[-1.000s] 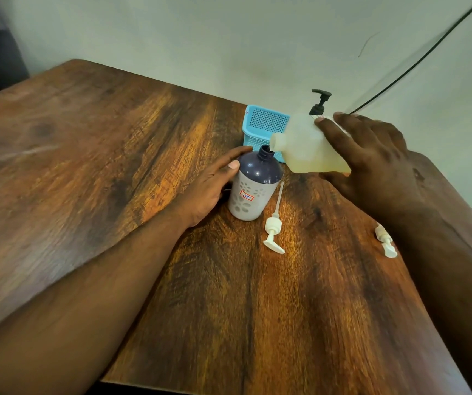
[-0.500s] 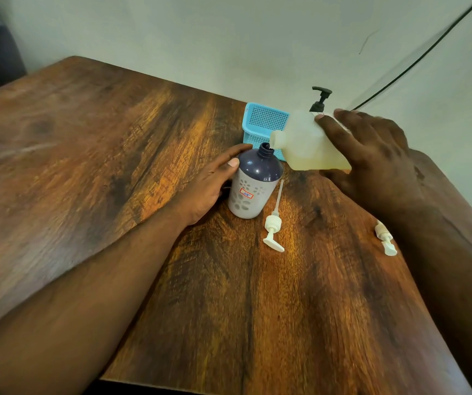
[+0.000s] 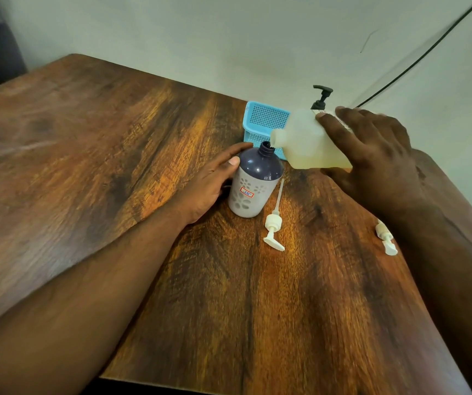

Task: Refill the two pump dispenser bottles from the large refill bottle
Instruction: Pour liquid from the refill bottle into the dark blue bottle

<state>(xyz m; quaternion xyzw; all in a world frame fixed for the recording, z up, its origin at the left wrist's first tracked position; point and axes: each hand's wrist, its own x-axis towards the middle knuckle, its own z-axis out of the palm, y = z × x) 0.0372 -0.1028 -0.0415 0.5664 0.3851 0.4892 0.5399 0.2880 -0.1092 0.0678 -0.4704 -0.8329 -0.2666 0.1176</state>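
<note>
The dispenser bottle (image 3: 253,183) is dark navy above, white with cut-out flower shapes below; behind it stands a blue mesh basket (image 3: 263,124), on a brown wood-grain worktop (image 3: 115,138).

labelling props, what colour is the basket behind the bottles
Light blue perforated basket, seen best in the head view.

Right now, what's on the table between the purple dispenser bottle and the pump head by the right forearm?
In the head view, another white pump with its dip tube lies between the purple bottle and the far pump head; otherwise bare wood.
</note>
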